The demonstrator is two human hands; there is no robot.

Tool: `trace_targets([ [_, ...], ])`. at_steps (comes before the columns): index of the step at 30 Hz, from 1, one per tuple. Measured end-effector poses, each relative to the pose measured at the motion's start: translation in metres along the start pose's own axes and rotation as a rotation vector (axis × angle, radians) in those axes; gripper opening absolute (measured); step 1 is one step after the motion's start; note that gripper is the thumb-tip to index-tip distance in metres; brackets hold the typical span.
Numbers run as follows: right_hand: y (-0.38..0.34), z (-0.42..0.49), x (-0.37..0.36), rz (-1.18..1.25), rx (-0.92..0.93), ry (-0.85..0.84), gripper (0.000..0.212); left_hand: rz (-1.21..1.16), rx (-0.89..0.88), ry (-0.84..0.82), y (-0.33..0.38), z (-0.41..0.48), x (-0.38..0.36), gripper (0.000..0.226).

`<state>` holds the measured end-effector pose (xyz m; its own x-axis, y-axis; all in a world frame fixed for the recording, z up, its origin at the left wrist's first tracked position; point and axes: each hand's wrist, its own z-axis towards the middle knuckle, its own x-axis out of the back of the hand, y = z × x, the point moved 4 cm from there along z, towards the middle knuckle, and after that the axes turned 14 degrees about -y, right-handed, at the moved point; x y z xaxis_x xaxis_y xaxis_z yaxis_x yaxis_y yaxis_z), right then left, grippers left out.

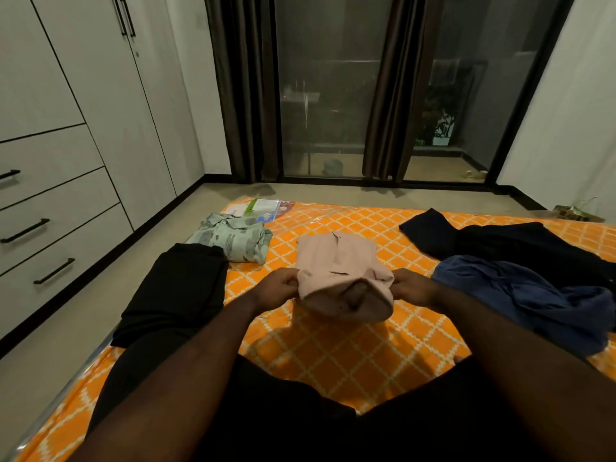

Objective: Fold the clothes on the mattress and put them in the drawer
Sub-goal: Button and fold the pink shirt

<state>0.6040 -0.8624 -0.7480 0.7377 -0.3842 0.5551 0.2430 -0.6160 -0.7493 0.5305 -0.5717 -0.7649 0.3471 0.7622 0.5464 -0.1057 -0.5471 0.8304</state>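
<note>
A pale pink garment [336, 261] lies partly folded on the orange patterned mattress [353, 341], its near end lifted. My left hand [278, 286] grips its left edge and my right hand [411, 288] grips its right edge. A folded light green patterned shirt [233, 240] sits at the mattress's left. A folded black garment [176, 291] lies nearer, along the left edge. To the right, a crumpled blue garment [540, 298] lies in front of a spread black garment [500, 243]. White drawers with black handles [46, 225] stand in the wardrobe on the left.
A strip of floor [110, 288] runs between the mattress and the wardrobe. A plastic package [266, 206] lies at the mattress's far left corner. Dark curtains and glass doors [333, 95] close the far wall.
</note>
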Motion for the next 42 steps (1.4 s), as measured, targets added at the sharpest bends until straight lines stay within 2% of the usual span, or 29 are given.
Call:
trace_targets([
  [3,-0.008,-0.011,0.002,0.111,-0.006,-0.111,0.03,-0.117,-0.053,0.023,0.024,-0.008,0.003,0.022],
  [6,-0.019,-0.011,0.01,0.128,0.019,-0.107,0.028,-0.204,-0.073,0.084,0.033,-0.01,0.01,0.029],
  [11,-0.033,0.003,0.028,0.197,0.105,0.18,0.021,-0.297,-0.093,0.277,0.038,0.01,0.025,0.019],
  [13,-0.037,0.012,0.034,0.221,0.123,0.309,0.023,-0.326,-0.077,0.35,0.036,0.026,0.034,0.021],
  [17,-0.036,0.04,0.042,0.294,0.149,0.463,0.026,-0.353,0.014,0.434,0.018,0.068,0.05,0.025],
  [22,-0.011,0.085,0.052,0.339,0.096,0.55,0.026,-0.385,0.09,0.386,-0.005,0.124,0.057,0.034],
  [25,0.004,0.112,0.063,0.366,0.081,0.536,0.029,-0.401,0.143,0.437,-0.026,0.15,0.059,0.038],
  [27,0.022,0.133,0.066,0.362,0.014,0.523,0.027,-0.344,0.192,0.472,-0.043,0.164,0.059,0.035],
  [30,0.063,0.165,0.063,0.184,-0.189,0.514,0.02,-0.07,0.398,0.47,-0.076,0.179,0.051,0.022],
  [33,0.099,0.181,0.046,-0.042,-0.418,0.528,0.029,0.047,0.589,0.414,-0.105,0.179,0.029,0.041],
  [36,0.099,0.18,0.039,0.027,-0.47,0.622,0.037,0.094,0.615,0.476,-0.105,0.171,0.019,0.052],
  [38,0.091,0.174,0.042,0.117,-0.517,0.674,0.045,0.112,0.72,0.489,-0.096,0.162,0.02,0.064],
  [42,0.082,0.153,0.044,0.338,-0.638,0.699,0.072,0.075,0.863,0.393,-0.084,0.141,0.012,0.081],
])
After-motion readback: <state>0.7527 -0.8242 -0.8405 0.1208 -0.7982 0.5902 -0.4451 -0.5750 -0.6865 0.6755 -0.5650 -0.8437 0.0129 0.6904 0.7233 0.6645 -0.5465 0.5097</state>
